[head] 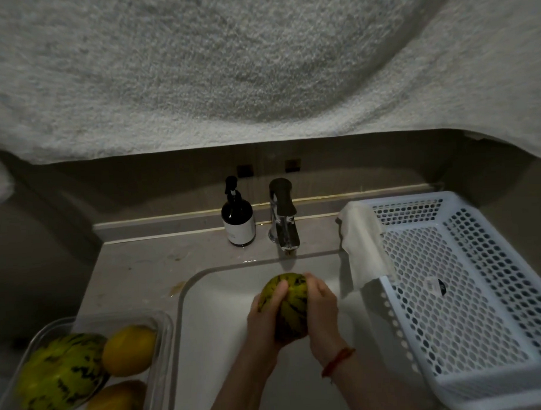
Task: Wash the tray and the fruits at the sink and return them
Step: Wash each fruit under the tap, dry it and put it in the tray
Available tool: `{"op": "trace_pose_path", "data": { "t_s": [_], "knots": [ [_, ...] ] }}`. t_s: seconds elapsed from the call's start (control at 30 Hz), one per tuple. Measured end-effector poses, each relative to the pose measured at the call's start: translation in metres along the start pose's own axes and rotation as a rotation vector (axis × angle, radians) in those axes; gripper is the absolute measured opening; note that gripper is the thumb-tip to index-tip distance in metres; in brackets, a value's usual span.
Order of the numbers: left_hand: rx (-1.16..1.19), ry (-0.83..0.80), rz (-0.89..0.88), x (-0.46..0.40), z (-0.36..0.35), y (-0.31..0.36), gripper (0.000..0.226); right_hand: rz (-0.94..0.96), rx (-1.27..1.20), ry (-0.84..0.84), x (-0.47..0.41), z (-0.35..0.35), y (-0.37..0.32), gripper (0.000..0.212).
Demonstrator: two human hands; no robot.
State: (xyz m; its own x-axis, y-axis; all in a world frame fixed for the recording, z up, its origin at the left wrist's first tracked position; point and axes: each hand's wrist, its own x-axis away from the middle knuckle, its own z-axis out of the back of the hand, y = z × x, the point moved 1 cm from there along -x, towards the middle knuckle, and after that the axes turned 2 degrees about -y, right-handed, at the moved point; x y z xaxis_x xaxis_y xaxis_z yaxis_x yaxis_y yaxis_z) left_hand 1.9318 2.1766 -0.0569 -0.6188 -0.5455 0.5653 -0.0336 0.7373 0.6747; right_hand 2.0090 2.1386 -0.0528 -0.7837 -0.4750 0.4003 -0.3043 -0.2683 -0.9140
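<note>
Washing looks barely begun: I hold one striped melon (287,305) over the sink (186,299), left hand (264,321) and right hand (320,307) wrapped round it (three fruits wait in the clear tray (163,337) at the counter's near-left corner).

Both hands (268,315) (322,307) hold a striped melon (292,299) over the sink (206,329).

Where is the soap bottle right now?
The dark soap bottle stands on the counter behind the sink, just left of the faucet.
</note>
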Motion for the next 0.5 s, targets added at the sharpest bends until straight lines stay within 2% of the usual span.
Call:
{"op": "trace_pose_path", "data": {
  "t_s": [0.1,0.2,0.27,0.33,0.4,0.47,0.5],
  "knots": [
    [-0.175,0.096,-0.189,0.001,0.01,0.005,0.049,0.009,-0.052,-0.131,0.013,0.004,0.005,0.007],
    [-0.369,0.092,-0.34,-0.004,0.022,0.017,0.033,-0.207,-0.248,-0.331,0.023,0.007,0.013,0.047],
    [-0.476,0.014,-0.385,-0.01,0.025,0.025,0.028,-0.382,-0.281,-0.421,0.025,0.009,0.012,0.058],
    [-0.579,-0.06,-0.374,-0.013,0.024,0.029,0.028,-0.459,-0.246,-0.407,0.022,0.01,0.008,0.063],
    [-0.528,-0.086,-0.311,-0.012,0.024,0.027,0.032,-0.362,-0.023,-0.343,0.015,0.01,0.003,0.062],
    [-0.362,-0.095,-0.193,-0.011,0.027,0.025,0.041,-0.12,0.373,-0.314,0.009,0.014,-0.002,0.052],
    [-0.288,-0.115,-0.123,-0.01,0.029,0.024,0.044,-0.053,0.459,-0.326,0.008,0.017,-0.003,0.048]
  ]
}}
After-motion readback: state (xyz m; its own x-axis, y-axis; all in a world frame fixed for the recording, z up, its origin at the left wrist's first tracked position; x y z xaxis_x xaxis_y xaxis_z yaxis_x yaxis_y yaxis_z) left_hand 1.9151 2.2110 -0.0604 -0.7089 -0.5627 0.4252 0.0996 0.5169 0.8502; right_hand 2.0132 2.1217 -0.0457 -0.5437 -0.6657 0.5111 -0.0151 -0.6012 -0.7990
